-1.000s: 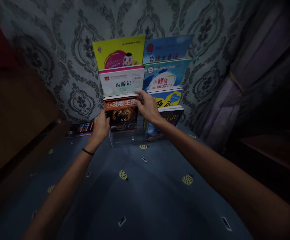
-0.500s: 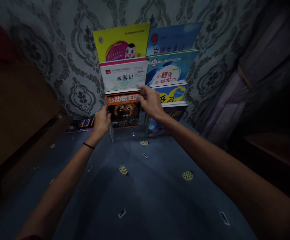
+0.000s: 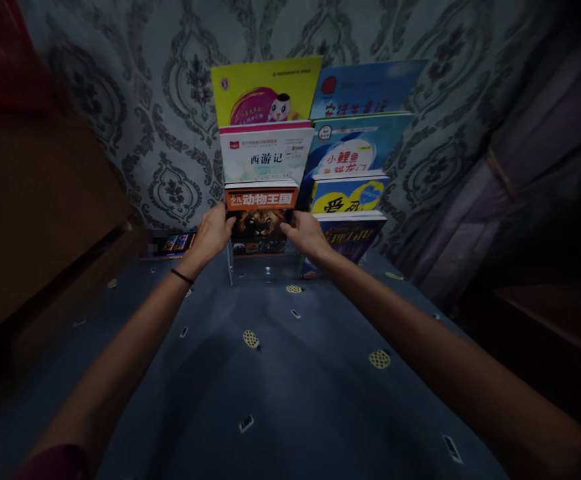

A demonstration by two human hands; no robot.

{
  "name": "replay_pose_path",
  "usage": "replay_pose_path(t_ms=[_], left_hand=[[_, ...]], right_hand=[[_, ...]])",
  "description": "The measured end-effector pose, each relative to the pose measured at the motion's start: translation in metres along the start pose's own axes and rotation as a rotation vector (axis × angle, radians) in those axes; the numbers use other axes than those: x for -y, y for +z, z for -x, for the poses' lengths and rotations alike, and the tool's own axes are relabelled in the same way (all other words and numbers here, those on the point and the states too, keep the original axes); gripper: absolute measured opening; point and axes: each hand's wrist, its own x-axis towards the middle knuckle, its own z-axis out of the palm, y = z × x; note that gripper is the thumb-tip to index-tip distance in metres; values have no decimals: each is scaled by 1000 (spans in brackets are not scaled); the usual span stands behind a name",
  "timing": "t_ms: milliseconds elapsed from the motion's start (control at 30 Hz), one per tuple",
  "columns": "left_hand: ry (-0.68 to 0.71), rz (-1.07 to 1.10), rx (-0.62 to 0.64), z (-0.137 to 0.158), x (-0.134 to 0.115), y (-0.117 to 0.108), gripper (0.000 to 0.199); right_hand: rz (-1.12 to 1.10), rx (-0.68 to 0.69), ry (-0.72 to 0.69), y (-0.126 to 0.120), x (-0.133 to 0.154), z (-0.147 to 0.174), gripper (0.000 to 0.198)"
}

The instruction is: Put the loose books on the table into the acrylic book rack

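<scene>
My left hand (image 3: 213, 232) grips the left edge of a book with an orange title band and a lion on its cover (image 3: 261, 223). On the opposite edge, my right hand (image 3: 307, 233) has its thumb on the front and its other fingers behind, mostly hidden. The lion book stands upright in a clear stepped book stand (image 3: 265, 268), in front of a white book (image 3: 267, 157) and a yellow book (image 3: 270, 87). A dark blue book (image 3: 357, 237) stands just right of my right hand.
Behind the dark blue book rise a yellow-and-blue book (image 3: 347, 195) and two blue books. Another book (image 3: 176, 245) lies flat at left on the blue patterned cloth (image 3: 300, 387). Patterned wallpaper (image 3: 170, 133) backs the stand; a curtain (image 3: 485, 180) hangs at right, a brown box (image 3: 35, 220) stands left.
My right hand has come down from the lion book's top right corner to its right side edge. My left hand stays at the left edge. The view has shifted slightly.
</scene>
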Motion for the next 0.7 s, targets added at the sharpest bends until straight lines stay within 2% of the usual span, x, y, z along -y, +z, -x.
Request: replay_pose_path(t_ms=[400,567,700], left_hand=[[-27,44,11,-1,3,4,19],[-39,-10,37,-1,2,4,19],[-27,36,45,0,5,5,16]], right_hand=[[89,38,61,4,-4,3,7],[102,46,68,3,-3,4,12],[92,45,48,2,-1,5,9]])
